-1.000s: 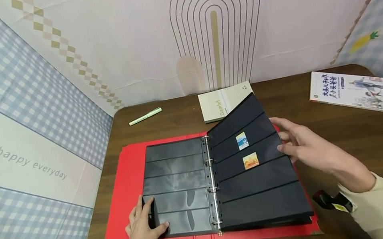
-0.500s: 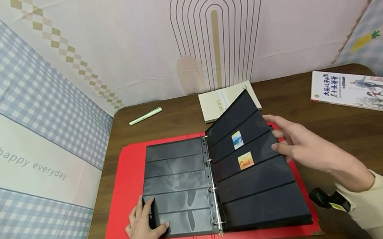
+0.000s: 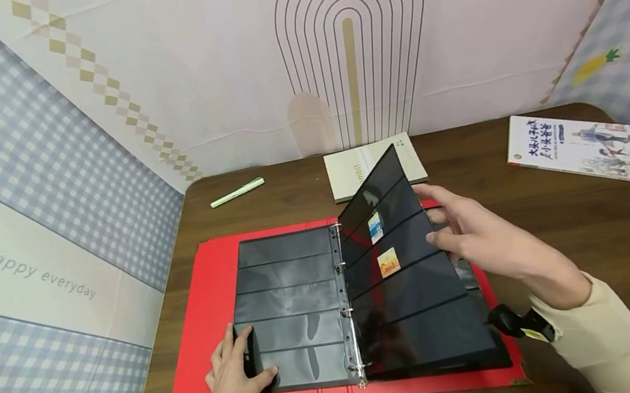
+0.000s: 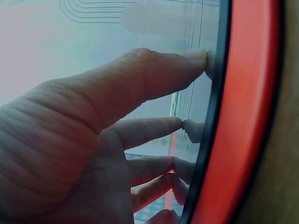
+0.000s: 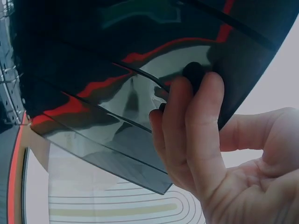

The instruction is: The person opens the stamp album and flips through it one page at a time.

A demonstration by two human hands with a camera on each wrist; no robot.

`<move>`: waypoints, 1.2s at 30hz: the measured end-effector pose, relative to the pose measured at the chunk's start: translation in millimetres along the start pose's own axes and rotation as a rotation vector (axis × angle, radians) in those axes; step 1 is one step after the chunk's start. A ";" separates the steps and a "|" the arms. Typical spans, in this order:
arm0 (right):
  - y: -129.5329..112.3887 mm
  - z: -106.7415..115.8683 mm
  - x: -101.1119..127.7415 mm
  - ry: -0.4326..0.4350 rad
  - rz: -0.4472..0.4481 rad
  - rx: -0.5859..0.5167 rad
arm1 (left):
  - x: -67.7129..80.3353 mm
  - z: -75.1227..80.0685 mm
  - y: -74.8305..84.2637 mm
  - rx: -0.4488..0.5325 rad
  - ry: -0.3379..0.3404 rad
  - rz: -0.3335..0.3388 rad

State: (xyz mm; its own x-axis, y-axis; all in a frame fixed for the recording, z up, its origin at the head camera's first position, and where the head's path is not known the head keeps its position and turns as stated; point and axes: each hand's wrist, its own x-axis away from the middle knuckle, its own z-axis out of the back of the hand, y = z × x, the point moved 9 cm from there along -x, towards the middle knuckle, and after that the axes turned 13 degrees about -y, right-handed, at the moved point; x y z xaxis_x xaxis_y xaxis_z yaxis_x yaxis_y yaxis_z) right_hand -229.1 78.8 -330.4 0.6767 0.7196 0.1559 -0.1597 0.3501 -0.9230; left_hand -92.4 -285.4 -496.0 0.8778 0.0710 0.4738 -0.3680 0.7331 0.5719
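A red ring-binder stamp album [image 3: 197,345] lies spread on the table. My right hand [image 3: 475,235] pinches the outer edge of a black stamp page [image 3: 424,301], which stands tilted up from the right side. Two stamps sit in its strips: a blue one [image 3: 375,227] and, below it, an orange one [image 3: 389,262]. In the right wrist view, curled fingers [image 5: 203,135] lie behind the glossy page [image 5: 126,98], thumb on the other side. My left hand [image 3: 231,373] rests on the lower left corner of the left-hand page [image 3: 289,299], fingers spread. Metal rings [image 3: 349,311] hold the pages at the spine.
Behind the album lies a cream notebook [image 3: 348,172], partly covered by the raised page. A pale green pen [image 3: 237,193] is at the back left, and a white picture book [image 3: 574,146] at the back right. Patterned cloth [image 3: 226,69] hangs behind the table.
My right hand has moved left, lifting the stamp page from a shallow tilt to a steeper one towards the spine. The left hand has stayed in place.
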 end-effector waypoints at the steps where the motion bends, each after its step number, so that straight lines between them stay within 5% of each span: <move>1: -1.5 -0.7 -0.7 -0.002 0.003 -0.005 | 0.0 -0.1 -0.2 0.000 0.001 -0.001; 36: -28.8 -23.6 -27.2 -0.065 0.047 -0.010 | 1.8 0.0 -0.2 0.012 0.030 -0.010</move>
State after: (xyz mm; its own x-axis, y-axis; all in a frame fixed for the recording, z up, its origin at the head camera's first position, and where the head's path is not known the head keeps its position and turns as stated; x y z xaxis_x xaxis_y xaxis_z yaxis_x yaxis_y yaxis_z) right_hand -226.0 35.0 -316.3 0.6206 0.7725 0.1344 -0.1832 0.3095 -0.9331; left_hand -90.7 -285.3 -495.2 0.8902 0.0839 0.4477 -0.3623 0.7261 0.5844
